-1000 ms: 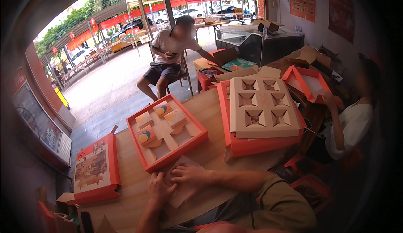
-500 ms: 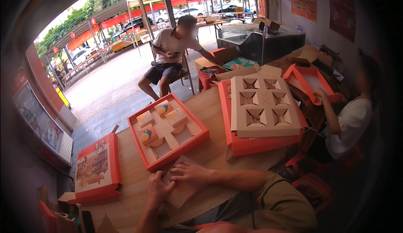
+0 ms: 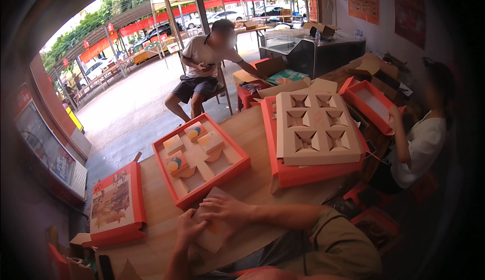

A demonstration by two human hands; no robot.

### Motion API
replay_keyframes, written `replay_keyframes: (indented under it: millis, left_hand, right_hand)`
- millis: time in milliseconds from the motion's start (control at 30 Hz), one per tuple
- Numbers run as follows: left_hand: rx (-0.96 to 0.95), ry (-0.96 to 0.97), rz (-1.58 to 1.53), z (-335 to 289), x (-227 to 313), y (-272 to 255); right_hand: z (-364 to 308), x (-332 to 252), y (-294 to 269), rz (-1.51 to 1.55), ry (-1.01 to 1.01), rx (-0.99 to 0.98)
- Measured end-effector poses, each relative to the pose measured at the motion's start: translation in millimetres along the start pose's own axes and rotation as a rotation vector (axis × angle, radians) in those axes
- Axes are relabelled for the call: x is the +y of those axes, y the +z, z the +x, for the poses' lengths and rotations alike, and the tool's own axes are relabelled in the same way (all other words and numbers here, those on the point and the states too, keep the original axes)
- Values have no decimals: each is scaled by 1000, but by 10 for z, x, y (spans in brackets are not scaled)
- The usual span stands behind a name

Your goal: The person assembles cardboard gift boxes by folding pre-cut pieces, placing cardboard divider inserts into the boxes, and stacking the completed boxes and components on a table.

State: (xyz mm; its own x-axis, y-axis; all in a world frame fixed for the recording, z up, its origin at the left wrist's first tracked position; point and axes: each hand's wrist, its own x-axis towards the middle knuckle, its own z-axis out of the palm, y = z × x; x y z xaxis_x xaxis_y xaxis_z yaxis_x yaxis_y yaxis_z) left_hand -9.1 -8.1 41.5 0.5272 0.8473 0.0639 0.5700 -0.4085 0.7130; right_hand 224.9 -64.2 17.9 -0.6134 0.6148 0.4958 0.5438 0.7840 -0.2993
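A small light-brown carton (image 3: 212, 237) lies before me at the table's near edge. Its exact folds are partly hidden under my hands. My left hand (image 3: 190, 226) grips its left edge, with the thumb across the top. My right hand (image 3: 225, 210) is curled over its upper part, fingers pointing left towards my left thumb. Just beyond stands an open red gift box (image 3: 242, 165) with a beige divided insert. Several small printed cartons (image 3: 211, 140) sit in its compartments, and some compartments at the near right hold none.
At the left lies a red box lid (image 3: 112, 204) with a printed picture. Stacked red boxes (image 3: 303, 176) at the right carry a beige insert (image 3: 319, 128) with square openings. A seated person (image 3: 209, 60) reaches towards an open carton; another person (image 3: 422, 143) handles a red tray (image 3: 371, 100).
My hands and the small carton have shifted slightly, and the carton is tilted a little differently, showing an orange patch. At the right, the other person's red tray has turned and moved.
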Motion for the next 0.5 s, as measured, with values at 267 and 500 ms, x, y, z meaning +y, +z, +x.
replay_keyframes:
  millis: [267,500]
  left_hand:
    - [-107,92,-157,43,-265,12]
    - [-198,50,-498,38,-215,-2]
  right_hand:
    - [-7,-6,50,-35,-57,42]
    - [42,-40,-27,-32,-140,40]
